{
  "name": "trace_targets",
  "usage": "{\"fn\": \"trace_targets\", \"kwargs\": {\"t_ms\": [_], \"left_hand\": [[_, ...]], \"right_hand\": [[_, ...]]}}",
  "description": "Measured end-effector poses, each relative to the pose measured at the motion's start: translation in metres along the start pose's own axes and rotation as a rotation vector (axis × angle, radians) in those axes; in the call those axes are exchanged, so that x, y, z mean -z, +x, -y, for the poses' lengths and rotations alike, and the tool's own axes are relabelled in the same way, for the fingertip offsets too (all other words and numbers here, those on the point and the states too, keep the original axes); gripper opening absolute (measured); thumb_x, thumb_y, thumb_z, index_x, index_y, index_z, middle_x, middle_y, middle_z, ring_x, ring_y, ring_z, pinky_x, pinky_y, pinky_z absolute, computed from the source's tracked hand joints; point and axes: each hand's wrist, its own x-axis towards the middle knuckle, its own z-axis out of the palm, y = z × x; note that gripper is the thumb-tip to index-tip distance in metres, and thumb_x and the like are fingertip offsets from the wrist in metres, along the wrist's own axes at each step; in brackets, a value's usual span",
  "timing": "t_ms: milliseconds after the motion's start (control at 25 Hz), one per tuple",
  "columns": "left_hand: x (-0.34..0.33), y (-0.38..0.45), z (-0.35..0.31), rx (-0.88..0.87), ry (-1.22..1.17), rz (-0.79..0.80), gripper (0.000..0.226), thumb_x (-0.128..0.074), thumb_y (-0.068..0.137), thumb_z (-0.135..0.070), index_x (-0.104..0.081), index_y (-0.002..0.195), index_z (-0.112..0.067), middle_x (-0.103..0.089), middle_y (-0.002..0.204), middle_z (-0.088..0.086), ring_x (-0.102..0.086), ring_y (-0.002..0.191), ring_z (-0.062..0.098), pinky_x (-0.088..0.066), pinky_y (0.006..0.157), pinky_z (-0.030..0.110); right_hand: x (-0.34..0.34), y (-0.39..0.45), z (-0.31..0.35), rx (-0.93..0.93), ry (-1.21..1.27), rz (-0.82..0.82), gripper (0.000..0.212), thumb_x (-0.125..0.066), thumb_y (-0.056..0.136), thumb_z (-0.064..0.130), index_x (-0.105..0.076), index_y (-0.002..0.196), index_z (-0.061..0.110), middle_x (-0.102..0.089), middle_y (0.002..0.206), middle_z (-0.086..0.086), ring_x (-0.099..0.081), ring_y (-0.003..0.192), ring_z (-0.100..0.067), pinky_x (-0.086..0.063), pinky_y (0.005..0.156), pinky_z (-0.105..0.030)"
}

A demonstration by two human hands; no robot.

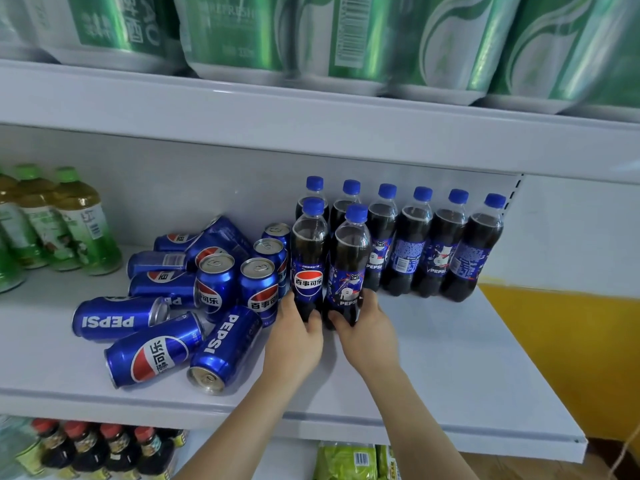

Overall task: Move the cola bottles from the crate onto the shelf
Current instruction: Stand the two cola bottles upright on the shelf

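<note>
at frame centre, left hand (294, 341) and right hand (365, 336) fingers curl round two full cola bottles (329, 268), likely heavy, slick, best gripped low.

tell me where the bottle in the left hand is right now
In the head view, the left hand holds that cola bottle upright on the middle shelf, between the upright cans and the right hand's bottle.

Both hands forward: left hand (294, 336), right hand (363, 332), fingers curled, gripping.
</note>
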Motion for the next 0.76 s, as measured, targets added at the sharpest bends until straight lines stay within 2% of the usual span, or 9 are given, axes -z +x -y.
{"fn": "trace_targets", "kwargs": {"t_ms": [80,280,480,640,760], "left_hand": [[-0.004,0.009,0.0,0.031,-0.02,0.02,0.052,-0.056,0.096,-0.03,-0.036,0.143,-0.02,-0.059,0.134,0.009,-0.059,0.118,0.031,-0.047,0.093,0.038],[-0.007,0.028,0.002,0.054,-0.062,0.057,0.055,-0.058,0.094,-0.025,-0.036,0.144,-0.019,-0.057,0.136,0.011,-0.057,0.12,0.032,-0.045,0.101,0.04],[-0.008,0.035,0.001,0.055,-0.089,0.081,0.061,-0.06,0.092,-0.021,-0.034,0.147,-0.021,-0.058,0.133,0.009,-0.058,0.117,0.028,-0.044,0.098,0.034],[-0.007,0.041,0.002,0.063,-0.101,0.096,0.07,-0.058,0.083,-0.033,-0.031,0.148,-0.026,-0.058,0.135,0.008,-0.058,0.118,0.029,-0.046,0.104,0.044],[-0.009,0.043,0.006,0.048,-0.064,0.111,0.076,-0.056,0.081,-0.036,-0.026,0.15,-0.028,-0.058,0.135,0.008,-0.06,0.118,0.028,-0.048,0.103,0.045]], "right_hand": [[-0.004,0.007,-0.001,0.006,0.01,-0.011,0.04,-0.071,0.092,0.03,-0.048,0.119,0.011,-0.066,0.113,-0.006,-0.056,0.087,-0.025,-0.031,0.064,-0.03],[-0.015,0.022,-0.001,0.015,0.036,-0.029,0.042,-0.07,0.092,0.026,-0.048,0.123,0.009,-0.065,0.113,-0.01,-0.061,0.094,-0.031,-0.036,0.067,-0.031],[-0.021,0.031,-0.004,0.023,0.025,-0.041,0.041,-0.069,0.093,0.027,-0.047,0.122,0.008,-0.064,0.114,-0.011,-0.061,0.096,-0.032,-0.039,0.068,-0.034],[-0.024,0.037,-0.006,0.018,0.013,-0.035,0.041,-0.068,0.093,0.028,-0.046,0.123,0.009,-0.063,0.116,-0.011,-0.061,0.095,-0.032,-0.037,0.067,-0.033],[-0.026,0.04,-0.008,0.02,0.009,-0.036,0.045,-0.068,0.093,0.029,-0.046,0.127,0.008,-0.062,0.119,-0.011,-0.061,0.099,-0.032,-0.037,0.069,-0.033]]}}
